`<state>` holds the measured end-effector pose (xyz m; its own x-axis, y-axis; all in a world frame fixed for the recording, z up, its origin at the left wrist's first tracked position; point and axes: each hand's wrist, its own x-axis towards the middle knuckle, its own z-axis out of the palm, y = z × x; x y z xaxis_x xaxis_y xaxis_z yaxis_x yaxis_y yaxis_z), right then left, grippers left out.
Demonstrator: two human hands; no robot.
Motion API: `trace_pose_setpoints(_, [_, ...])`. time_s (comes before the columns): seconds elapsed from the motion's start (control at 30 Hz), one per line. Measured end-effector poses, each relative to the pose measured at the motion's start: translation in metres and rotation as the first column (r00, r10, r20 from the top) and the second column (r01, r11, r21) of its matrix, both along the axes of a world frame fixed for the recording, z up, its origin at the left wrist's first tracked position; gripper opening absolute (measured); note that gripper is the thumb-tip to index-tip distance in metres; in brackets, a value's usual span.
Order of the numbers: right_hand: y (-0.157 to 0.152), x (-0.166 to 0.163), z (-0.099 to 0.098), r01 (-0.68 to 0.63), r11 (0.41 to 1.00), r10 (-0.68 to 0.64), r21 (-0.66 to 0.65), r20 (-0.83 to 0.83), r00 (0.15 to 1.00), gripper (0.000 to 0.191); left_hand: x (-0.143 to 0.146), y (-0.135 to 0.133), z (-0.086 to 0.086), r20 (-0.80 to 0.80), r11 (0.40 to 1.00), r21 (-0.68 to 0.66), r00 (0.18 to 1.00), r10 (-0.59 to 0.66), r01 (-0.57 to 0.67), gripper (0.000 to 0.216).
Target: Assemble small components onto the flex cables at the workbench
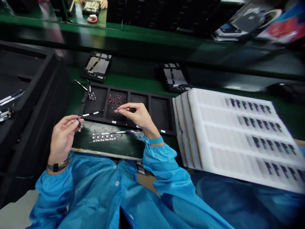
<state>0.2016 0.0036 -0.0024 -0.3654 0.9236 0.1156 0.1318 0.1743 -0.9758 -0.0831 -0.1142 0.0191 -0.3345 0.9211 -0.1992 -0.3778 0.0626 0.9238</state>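
Note:
My left hand point(63, 135) is closed in a pinch on a thin flex cable part point(89, 114) with white and black sections, held over the left end of a dark work pad point(124, 148). My right hand point(138, 116) is pinched on a small dark piece point(132, 110) above a black compartment tray point(157, 111). One tray compartment holds several tiny red parts point(115, 100). On the pad lie a strip of small white pieces point(103, 137) and a thin flat strip point(125, 131). Both arms wear blue sleeves.
A stack of white foam trays point(214, 133) with rows of small dark parts sits at the right. Two device frames point(96, 66) point(175, 77) lie on the green belt behind. Black bins point(26, 95) stand at the left. Another person's hand point(104, 3) shows at the far top.

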Motion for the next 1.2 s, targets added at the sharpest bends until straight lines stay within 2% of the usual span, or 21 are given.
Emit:
trace_pose_setpoints(0.13, [-0.005,-0.001,0.003,0.025,0.993,-0.024,0.113,-0.011,1.000,0.020,0.009,0.006,0.004,-0.022,1.000,0.006,1.000,0.010,-0.010,0.031])
trace_pose_setpoints(0.37, [-0.014,-0.005,0.006,0.036,0.999,-0.035,0.007,-0.095,0.995,0.018,0.039,0.025,0.010,-0.080,0.996,0.085,0.996,0.047,-0.040,0.033])
trace_pose_setpoints(0.53, [-0.019,-0.008,0.009,0.045,0.999,-0.044,0.018,-0.061,0.997,0.020,0.061,0.040,0.006,-0.074,0.994,0.108,0.997,0.039,-0.031,0.033])
trace_pose_setpoints(0.73, [-0.028,-0.015,0.014,-0.036,0.998,0.037,0.048,-0.025,0.999,0.024,0.083,0.050,-0.001,-0.082,0.998,0.063,0.997,0.009,-0.004,0.034])
trace_pose_setpoints(0.93, [-0.031,-0.019,0.013,-0.082,0.996,0.081,0.020,0.041,0.996,0.029,0.090,0.051,-0.004,-0.124,0.998,0.015,0.990,-0.066,0.069,0.036])
trace_pose_setpoints(1.2, [-0.031,-0.017,0.012,-0.091,0.995,0.090,0.036,0.039,0.995,0.021,0.087,0.049,-0.003,-0.137,0.993,0.002,0.984,-0.113,0.115,0.034])
